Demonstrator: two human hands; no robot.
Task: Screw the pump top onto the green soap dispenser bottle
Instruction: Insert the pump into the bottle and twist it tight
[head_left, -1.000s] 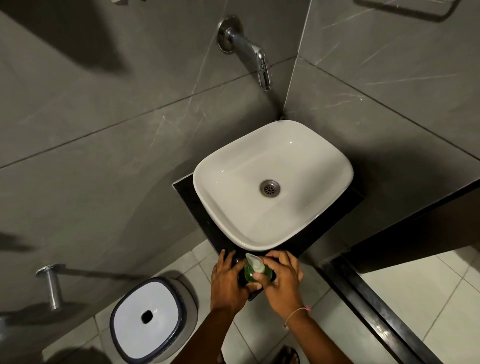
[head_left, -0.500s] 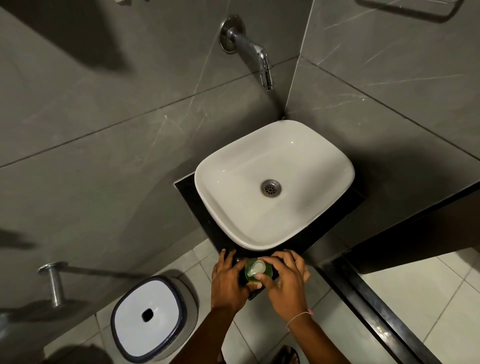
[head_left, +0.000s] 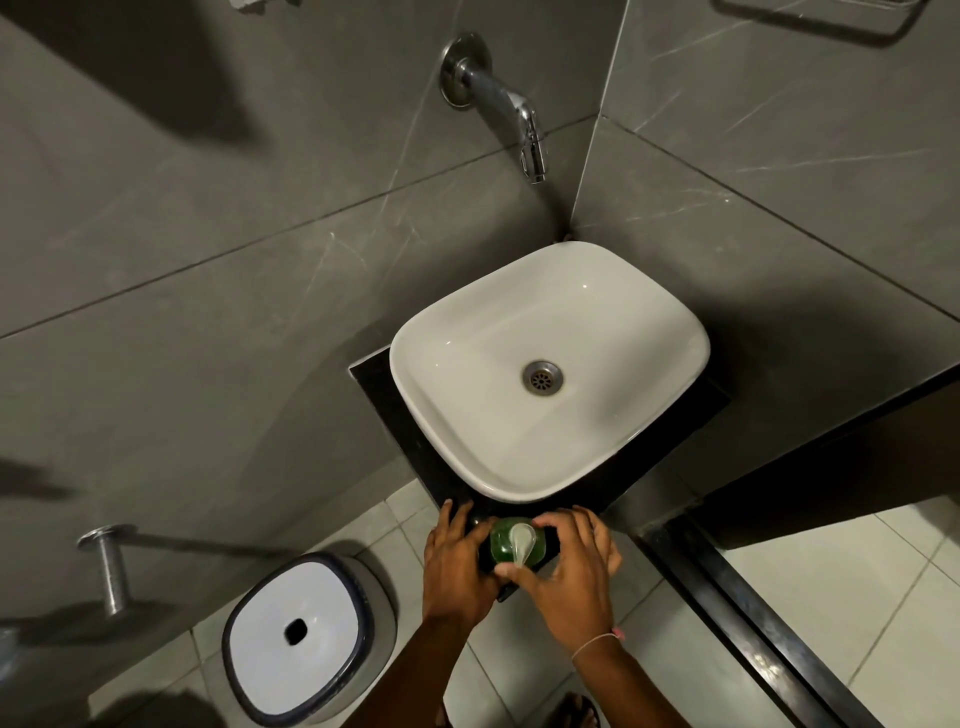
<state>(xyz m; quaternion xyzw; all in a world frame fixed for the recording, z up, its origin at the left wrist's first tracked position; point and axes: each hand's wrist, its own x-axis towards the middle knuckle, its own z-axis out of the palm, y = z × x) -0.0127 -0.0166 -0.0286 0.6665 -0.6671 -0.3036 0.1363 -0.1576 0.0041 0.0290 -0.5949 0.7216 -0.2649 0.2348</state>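
Note:
The green soap dispenser bottle (head_left: 501, 542) stands on the near corner of the black counter (head_left: 384, 395), just in front of the basin. A pale pump top (head_left: 521, 543) sits on its neck, spout pointing toward me. My left hand (head_left: 457, 566) wraps the bottle's left side and steadies it. My right hand (head_left: 569, 569) curls around the right side, thumb and fingers pinching the pump top. Most of the bottle's body is hidden by both hands.
A white basin (head_left: 550, 374) with a metal drain fills the counter. A chrome tap (head_left: 511, 111) juts from the grey tiled wall above it. A white lidded bin (head_left: 304, 636) stands on the floor at left, beside a chrome wall fitting (head_left: 111, 566).
The pump's spout has swung from pointing up-left to pointing toward me, turned by my right hand. My left hand has stayed on the bottle.

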